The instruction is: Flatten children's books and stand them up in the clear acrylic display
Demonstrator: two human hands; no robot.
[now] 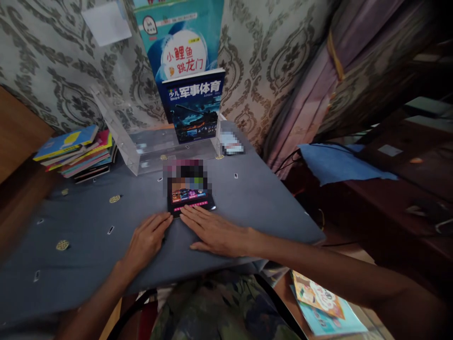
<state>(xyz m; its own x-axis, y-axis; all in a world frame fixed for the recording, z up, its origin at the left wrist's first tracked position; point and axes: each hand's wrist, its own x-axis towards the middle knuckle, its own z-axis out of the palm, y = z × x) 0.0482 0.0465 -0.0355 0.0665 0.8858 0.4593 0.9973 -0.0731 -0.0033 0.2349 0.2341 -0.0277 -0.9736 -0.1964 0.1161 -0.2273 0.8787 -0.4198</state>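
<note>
A dark book (191,199) with small colourful pictures and a pink strip on its cover lies on the grey-blue tablecloth, its upper part blurred out. Flat on its lower edge rest the outstretched fingers of my right hand (215,233), palm down. My left hand (147,238) lies at the book's lower left corner, fingertips against the edge, fingers extended and slightly bent. Behind the book stands a clear acrylic rack (155,156). A dark blue book (194,111) with a tank on its cover and a taller teal picture book (180,42) stand upright in it.
A stack of thin books (81,151) sits at the table's back left. Beside the rack's right end is a blurred-out item (231,141). Patterned wallpaper and a pink curtain (307,94) are behind. More books (325,302) lie low at the right, below the table edge.
</note>
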